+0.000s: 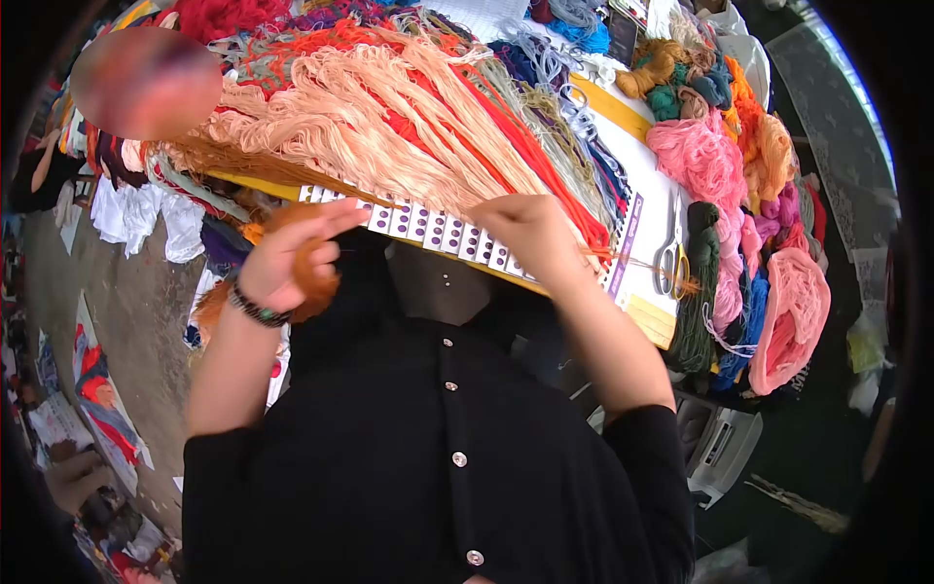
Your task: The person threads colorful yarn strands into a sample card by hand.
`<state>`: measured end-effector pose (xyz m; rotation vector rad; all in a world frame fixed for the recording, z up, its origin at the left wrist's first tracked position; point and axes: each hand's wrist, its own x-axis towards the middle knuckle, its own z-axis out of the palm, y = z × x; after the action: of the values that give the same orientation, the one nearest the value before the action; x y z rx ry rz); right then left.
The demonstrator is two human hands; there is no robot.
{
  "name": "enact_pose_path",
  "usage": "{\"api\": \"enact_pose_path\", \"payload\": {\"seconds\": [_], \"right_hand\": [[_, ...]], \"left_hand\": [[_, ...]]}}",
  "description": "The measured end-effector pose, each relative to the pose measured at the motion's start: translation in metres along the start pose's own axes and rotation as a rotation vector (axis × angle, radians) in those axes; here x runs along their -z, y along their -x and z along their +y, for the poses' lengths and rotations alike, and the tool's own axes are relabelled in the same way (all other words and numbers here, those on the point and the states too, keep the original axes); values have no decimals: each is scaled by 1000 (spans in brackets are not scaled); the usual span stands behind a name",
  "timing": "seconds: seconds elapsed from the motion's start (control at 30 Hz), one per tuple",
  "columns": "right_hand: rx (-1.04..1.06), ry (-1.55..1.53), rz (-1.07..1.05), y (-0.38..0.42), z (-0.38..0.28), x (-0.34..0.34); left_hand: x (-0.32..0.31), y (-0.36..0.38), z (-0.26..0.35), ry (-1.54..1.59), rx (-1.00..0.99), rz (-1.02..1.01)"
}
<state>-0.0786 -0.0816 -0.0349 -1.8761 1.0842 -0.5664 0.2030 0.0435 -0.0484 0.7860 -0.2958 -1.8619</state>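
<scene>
My left hand (297, 253), with a dark bracelet at the wrist, has its lower fingers curled around a rust-brown skein of thread (316, 273). Its index finger stretches toward a row of white cards with purple dots (413, 223) along the table's near edge. At the right part of that row, my right hand (530, 234) is closed in a pinch; what lies between its fingertips is hidden. Long peach threads (370, 117) spread over the table just beyond both hands. Red threads (506, 131) run beside them toward my right hand.
Scissors (671, 255) lie on the table to the right, near a dark green skein (701, 282). Pink yarn (700, 161) and a salmon skein (791, 321) are heaped at the right edge. White cloth (146, 216) hangs at the left. A grey plastic box (725, 453) stands below the table.
</scene>
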Motion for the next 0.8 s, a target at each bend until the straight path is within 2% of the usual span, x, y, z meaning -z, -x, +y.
{"api": "enact_pose_path", "payload": {"seconds": [0.03, 0.07, 0.13, 0.2, 0.27, 0.37, 0.47, 0.57, 0.7, 0.77, 0.8], "right_hand": [[-22, 42, -50, -8, 4, -22], [6, 83, -78, -14, 5, -37], [-208, 50, -209, -25, 1, -49], [-143, 43, -223, -34, 21, -60], [-277, -70, -250, -37, 24, -62], [-308, -170, -265, -42, 28, -62], [-348, -192, -276, -43, 15, -53], [-398, -223, -302, -47, 17, -53], [-354, -88, -341, -49, 16, -58], [-63, 164, -192, -49, 28, -68], [-62, 164, -193, -47, 26, -65]], "left_hand": [[-18, -14, -5, -104, 71, 61], [-30, -27, -10, -315, 51, 96], [-43, -46, -20, -508, 83, 287], [-44, -56, -25, -499, 90, 367], [-39, -62, -26, -471, 87, 351], [-43, -72, -34, -401, -16, 371], [-30, -91, -50, -525, -155, 420], [-21, -100, -55, -594, -188, 444], [-24, -105, -58, -719, -184, 508], [-25, -106, -58, -733, -162, 543], [-22, -107, -57, -733, -163, 543]]}}
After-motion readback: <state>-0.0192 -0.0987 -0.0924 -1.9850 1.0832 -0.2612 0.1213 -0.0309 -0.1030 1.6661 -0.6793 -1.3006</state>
